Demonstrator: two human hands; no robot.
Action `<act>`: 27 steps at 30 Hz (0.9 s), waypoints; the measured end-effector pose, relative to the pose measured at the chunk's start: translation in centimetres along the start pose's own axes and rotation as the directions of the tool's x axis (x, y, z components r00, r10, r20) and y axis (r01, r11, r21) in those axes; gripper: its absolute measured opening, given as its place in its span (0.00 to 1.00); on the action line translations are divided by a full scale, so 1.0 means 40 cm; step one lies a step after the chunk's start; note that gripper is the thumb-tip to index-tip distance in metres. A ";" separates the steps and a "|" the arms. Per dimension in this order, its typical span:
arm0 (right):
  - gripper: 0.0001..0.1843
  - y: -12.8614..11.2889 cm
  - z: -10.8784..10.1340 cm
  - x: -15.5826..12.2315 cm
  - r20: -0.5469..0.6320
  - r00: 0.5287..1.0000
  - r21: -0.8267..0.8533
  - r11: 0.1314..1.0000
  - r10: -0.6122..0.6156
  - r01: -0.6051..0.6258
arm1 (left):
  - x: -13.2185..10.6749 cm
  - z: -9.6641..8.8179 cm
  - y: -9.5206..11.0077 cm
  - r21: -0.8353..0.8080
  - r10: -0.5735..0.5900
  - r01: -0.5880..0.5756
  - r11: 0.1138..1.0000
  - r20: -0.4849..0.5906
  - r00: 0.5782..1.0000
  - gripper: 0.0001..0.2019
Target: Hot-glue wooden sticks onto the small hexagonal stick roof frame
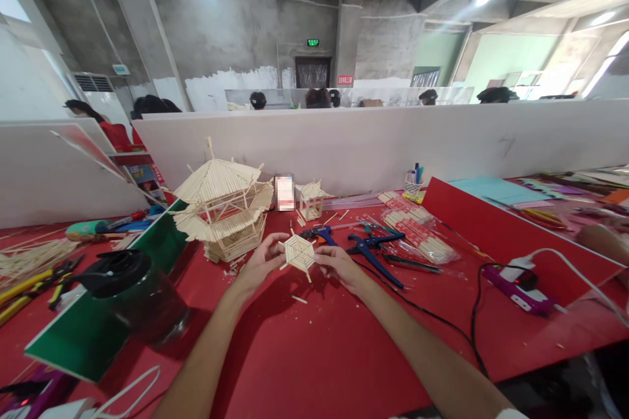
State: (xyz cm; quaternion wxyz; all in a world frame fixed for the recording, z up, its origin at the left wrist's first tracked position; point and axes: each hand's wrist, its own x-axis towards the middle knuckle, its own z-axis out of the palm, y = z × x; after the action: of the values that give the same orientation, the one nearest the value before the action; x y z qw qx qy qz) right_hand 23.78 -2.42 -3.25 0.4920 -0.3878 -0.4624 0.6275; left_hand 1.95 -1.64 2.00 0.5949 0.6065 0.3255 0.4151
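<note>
Between my two hands I hold a small hexagonal lattice of wooden sticks (299, 253), raised above the red table (314, 353). My left hand (268, 254) grips its left edge, fingers closed on it. On the opposite edge, my right hand (340, 264) pinches the lattice with thumb and fingers. Behind my left hand stands a large two-tiered stick pavilion (223, 200). A small stick pavilion (311, 200) is further back, beyond the lattice. Just right of my right hand lie blue-handled cutters (373, 252). One loose stick (299, 299) rests on the table below the lattice.
A dark water jug (140, 294) stands at the left beside a green divider (73, 340). Bagged sticks (417, 229) lie at the back right, near a pen basket (413, 183). A purple power strip (518, 291) with cables sits right, before a red divider (511, 236).
</note>
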 end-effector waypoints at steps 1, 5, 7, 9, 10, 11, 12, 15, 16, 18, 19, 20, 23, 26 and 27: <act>0.21 0.000 0.001 0.000 0.000 1.000 0.005 1.000 0.000 0.000 | 0.000 0.000 -0.001 -0.008 0.000 0.000 1.000 0.006 1.000 0.24; 0.20 0.001 0.003 -0.002 0.008 1.000 0.014 1.000 0.008 -0.008 | 0.001 0.002 -0.006 -0.012 -0.010 0.010 1.000 0.001 1.000 0.22; 0.20 0.001 0.004 -0.003 0.020 1.000 0.021 1.000 0.014 -0.014 | 0.002 0.005 -0.007 -0.015 -0.014 0.014 1.000 -0.008 1.000 0.21; 0.20 0.000 0.005 -0.005 0.026 0.999 0.039 0.999 0.018 -0.019 | 0.004 0.008 -0.007 -0.024 -0.015 0.015 1.000 -0.020 1.000 0.20; 0.20 0.000 0.005 -0.005 0.025 1.000 0.048 0.999 0.018 -0.019 | 0.004 0.009 -0.007 -0.027 -0.016 0.016 1.000 -0.026 1.000 0.20; 0.20 0.001 0.005 -0.006 0.024 1.000 0.056 0.998 0.018 -0.020 | 0.004 0.011 -0.006 -0.029 -0.017 0.016 0.999 -0.032 0.999 0.20; 0.20 0.001 0.005 -0.006 0.023 1.000 0.063 0.998 0.019 -0.020 | 0.005 0.012 -0.006 -0.034 -0.015 0.013 0.999 -0.040 0.999 0.19; 0.20 0.004 0.003 -0.004 0.016 1.000 0.082 0.996 0.018 -0.020 | 0.006 0.013 -0.007 -0.075 -0.012 0.006 0.997 -0.069 0.998 0.18; 0.20 0.005 0.002 -0.003 0.010 1.000 0.089 0.996 0.020 -0.020 | 0.007 0.012 -0.008 -0.094 -0.012 0.005 0.996 -0.082 0.997 0.18; 0.20 0.006 0.001 -0.001 0.001 1.000 0.095 0.995 0.022 -0.022 | 0.010 0.011 -0.010 -0.128 -0.015 0.001 0.992 -0.112 0.994 0.18; 0.20 0.006 0.000 0.000 0.000 1.000 0.094 0.995 0.021 -0.021 | 0.011 0.009 -0.010 -0.143 -0.016 -0.003 0.990 -0.129 0.991 0.18; 0.20 0.006 -0.001 0.001 0.000 1.000 0.094 0.995 0.020 -0.019 | 0.013 0.008 -0.010 -0.157 -0.015 -0.009 0.987 -0.150 0.989 0.19; 0.21 0.006 -0.005 0.003 -0.007 1.000 0.097 0.995 0.021 -0.020 | 0.015 0.002 -0.006 -0.202 -0.024 -0.020 0.979 -0.213 0.977 0.20; 0.22 0.005 -0.007 0.006 -0.023 0.999 0.116 0.993 0.023 -0.020 | 0.016 -0.002 0.001 -0.255 -0.045 -0.022 0.967 -0.253 0.966 0.21; 0.22 0.005 -0.008 0.007 -0.027 0.999 0.121 0.992 0.023 -0.020 | 0.017 -0.003 0.002 -0.276 -0.051 -0.024 0.961 -0.261 0.964 0.20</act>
State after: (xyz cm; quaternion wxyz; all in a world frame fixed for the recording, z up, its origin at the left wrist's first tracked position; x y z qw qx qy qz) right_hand 23.97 -2.10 -3.55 0.5142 -0.3709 -0.4124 0.6542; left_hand 2.13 -1.00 2.16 0.6274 0.4541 0.3454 0.5299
